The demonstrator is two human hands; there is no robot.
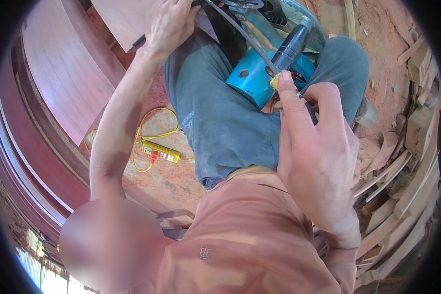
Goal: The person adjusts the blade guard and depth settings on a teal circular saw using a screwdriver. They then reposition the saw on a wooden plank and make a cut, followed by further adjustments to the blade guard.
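Observation:
My right hand [318, 142] is closed round the yellow handle [275, 81] of a slim tool. Its long thin metal shaft [262, 55] slants up and left across a blue power tool [250, 76]; whether it is a file or a screwdriver I cannot tell. That power tool has a black grip [293, 45] and rests between my legs, metal parts toward the top. My left hand [169, 27] is closed at the upper edge, near the shaft's far end. A dark bar [139, 41] sticks out beside its wrist; its fingertips are partly cut off.
A yellow power strip [160, 151] with a red plug and yellow cord lies on the dusty floor at left. Reddish wooden boards [66, 63] stand along the left side. Scrap wood pieces [401, 210] pile up at right.

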